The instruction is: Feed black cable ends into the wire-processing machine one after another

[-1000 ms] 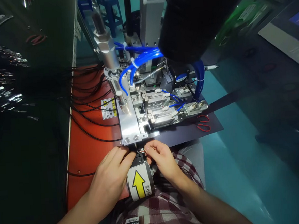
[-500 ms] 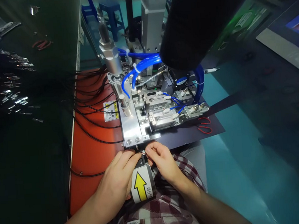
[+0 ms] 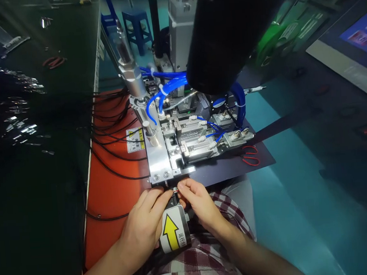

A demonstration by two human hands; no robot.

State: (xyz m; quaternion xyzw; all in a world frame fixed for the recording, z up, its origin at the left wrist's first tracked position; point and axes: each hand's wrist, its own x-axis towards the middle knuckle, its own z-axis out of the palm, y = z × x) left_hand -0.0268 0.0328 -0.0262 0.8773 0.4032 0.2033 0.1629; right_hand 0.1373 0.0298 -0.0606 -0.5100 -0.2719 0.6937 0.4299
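My left hand [image 3: 145, 217] is closed at the front edge of the machine, thumb and index finger pinched at a small shiny part [image 3: 175, 190]. Facing it, my right hand [image 3: 196, 199] pinches at the same spot, its fingertips nearly touching the left ones. What each holds is too small to name. Just below the fingertips lies a black block [image 3: 174, 200], and under that a white label with a yellow arrow [image 3: 171, 232]. Behind the hands stands the metal plate [image 3: 158, 162] of the machine, with silver cylinders [image 3: 196, 147] to its right.
Black cables cross the orange-red surface [image 3: 112, 197] at left. Blue hoses [image 3: 175, 84] arch over the machine, below a large black tube [image 3: 217, 38]. Red-handled scissors [image 3: 250, 156] lie at the right. Farther left are pliers [image 3: 54, 62] and shiny metal pieces [image 3: 21, 107].
The view has shifted slightly, moving the machine a little left in the picture. Both hands remain pinched together at the same place, with only slight finger movement.
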